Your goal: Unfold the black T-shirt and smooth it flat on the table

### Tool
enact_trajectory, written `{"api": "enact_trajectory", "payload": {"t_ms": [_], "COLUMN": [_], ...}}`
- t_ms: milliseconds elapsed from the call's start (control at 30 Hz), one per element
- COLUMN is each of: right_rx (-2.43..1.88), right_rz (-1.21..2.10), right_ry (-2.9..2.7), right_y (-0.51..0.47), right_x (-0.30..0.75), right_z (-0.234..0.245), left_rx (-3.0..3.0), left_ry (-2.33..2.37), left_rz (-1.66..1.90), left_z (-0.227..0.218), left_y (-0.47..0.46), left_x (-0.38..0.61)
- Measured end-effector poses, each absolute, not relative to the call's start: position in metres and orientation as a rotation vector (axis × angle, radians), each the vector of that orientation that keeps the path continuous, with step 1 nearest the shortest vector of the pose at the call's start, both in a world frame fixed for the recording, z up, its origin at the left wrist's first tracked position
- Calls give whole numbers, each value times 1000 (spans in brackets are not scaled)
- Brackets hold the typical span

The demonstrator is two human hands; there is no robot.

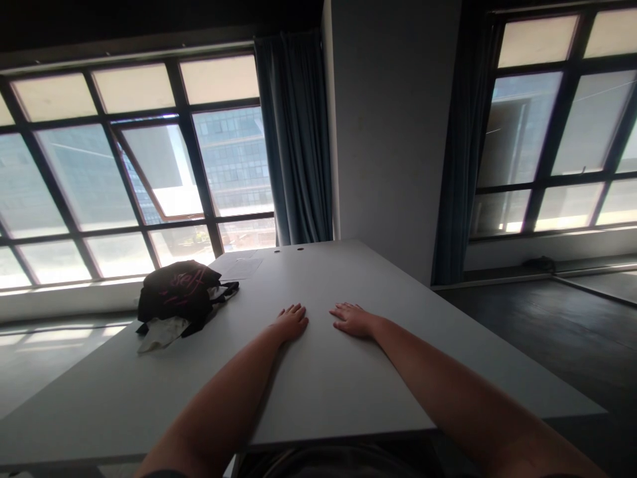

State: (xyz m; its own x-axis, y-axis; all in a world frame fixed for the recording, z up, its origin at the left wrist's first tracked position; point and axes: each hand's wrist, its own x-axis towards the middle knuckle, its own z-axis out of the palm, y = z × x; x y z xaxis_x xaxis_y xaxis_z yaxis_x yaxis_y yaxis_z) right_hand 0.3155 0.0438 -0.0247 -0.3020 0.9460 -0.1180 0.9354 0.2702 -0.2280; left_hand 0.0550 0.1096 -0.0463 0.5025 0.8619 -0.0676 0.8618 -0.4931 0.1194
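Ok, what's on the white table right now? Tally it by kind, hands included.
Bare hands, palms down: 2, left hand and right hand
Crumpled black garment with pink lettering: 1
Crumpled white cloth partly under it: 1
Total: 4, all on the white rectangular table

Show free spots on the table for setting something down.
Bare: the gap between left hand and right hand; the table's right side out to its edge; the far strip up to the two holes. Crowded: far left, where the dark clothing pile lies.
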Motion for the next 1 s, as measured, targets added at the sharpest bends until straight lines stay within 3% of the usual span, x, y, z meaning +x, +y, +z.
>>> {"api": "enact_trajectory", "payload": {"t_ms": [1000], "right_rx": [-1809], "right_rz": [398], "right_ry": [-2461], "right_y": [50], "right_x": [319], "right_z": [-32], "left_rx": [2611], "left_ry": [1486], "left_rz": [30], "left_z": [-45], "left_y": [107], "left_x": [54]}}
